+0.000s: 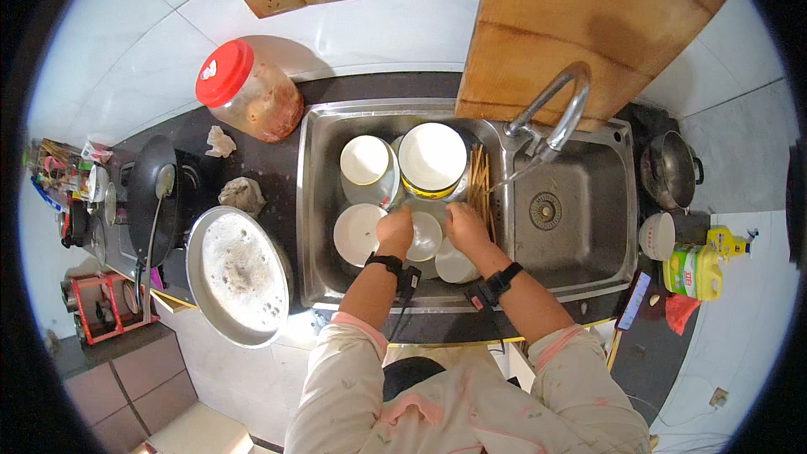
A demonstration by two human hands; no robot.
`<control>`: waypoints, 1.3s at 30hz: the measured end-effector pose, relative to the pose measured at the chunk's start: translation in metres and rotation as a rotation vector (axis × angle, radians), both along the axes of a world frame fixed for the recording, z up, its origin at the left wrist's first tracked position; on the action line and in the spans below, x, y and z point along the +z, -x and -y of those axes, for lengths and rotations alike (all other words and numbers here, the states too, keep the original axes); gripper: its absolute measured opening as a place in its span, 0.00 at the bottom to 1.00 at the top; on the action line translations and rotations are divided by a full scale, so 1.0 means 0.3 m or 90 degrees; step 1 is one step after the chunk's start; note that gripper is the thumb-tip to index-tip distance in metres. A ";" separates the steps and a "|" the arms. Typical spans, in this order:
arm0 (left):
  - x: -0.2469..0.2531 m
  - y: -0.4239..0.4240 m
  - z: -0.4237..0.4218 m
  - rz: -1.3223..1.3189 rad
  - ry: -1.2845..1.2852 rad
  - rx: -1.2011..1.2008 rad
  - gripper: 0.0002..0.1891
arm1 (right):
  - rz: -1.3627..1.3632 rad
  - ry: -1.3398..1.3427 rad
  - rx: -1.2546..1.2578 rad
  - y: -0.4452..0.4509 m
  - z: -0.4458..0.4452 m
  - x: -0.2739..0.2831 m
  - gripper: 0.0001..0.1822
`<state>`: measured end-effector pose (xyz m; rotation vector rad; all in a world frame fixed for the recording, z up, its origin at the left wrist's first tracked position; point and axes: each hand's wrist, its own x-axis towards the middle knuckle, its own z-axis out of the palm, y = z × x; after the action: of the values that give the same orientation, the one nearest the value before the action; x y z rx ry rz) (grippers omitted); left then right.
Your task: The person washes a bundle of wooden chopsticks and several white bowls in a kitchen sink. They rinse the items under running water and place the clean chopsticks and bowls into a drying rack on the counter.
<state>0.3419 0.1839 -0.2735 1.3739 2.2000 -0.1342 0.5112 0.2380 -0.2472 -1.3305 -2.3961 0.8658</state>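
Both my hands are over the left basin of a stainless steel sink (304, 214). My left hand (396, 231) is curled beside a white bowl (357, 234). My right hand (465, 225) is curled near a bundle of wooden chopsticks (480, 180). A greyish dish surface (429, 207) lies between them; whether my fingers grip its edge is hidden. A small pale bowl (423, 237) is below, with another white bowl (454, 261) under my right wrist. Farther back are a large white bowl with a yellow-black band (433, 157) and a smaller yellow-rimmed bowl (365, 161).
Water runs from the curved faucet (577, 104) towards the chopsticks. A wooden cutting board (586, 31) leans behind it. At left are a large pan of foamy liquid (238, 277), a red-lidded jar (255, 94) and a wok (151, 202). A pot (669, 170), yellow bottles (692, 272) and a phone (633, 301) stand right.
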 end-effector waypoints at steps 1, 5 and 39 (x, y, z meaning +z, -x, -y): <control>-0.012 0.005 0.000 0.016 0.040 0.008 0.12 | 0.063 0.051 -0.003 0.002 -0.006 -0.032 0.12; -0.011 0.025 0.045 0.010 0.106 -0.036 0.10 | 0.116 0.175 -0.081 -0.003 -0.041 -0.105 0.18; -0.070 0.009 -0.011 0.378 -0.402 0.233 0.29 | 0.131 0.045 -0.227 0.099 -0.093 0.199 0.36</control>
<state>0.3391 0.1871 -0.2946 1.0643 1.9795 1.0401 0.4815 0.2658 -0.1876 -1.8816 -2.1802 0.7486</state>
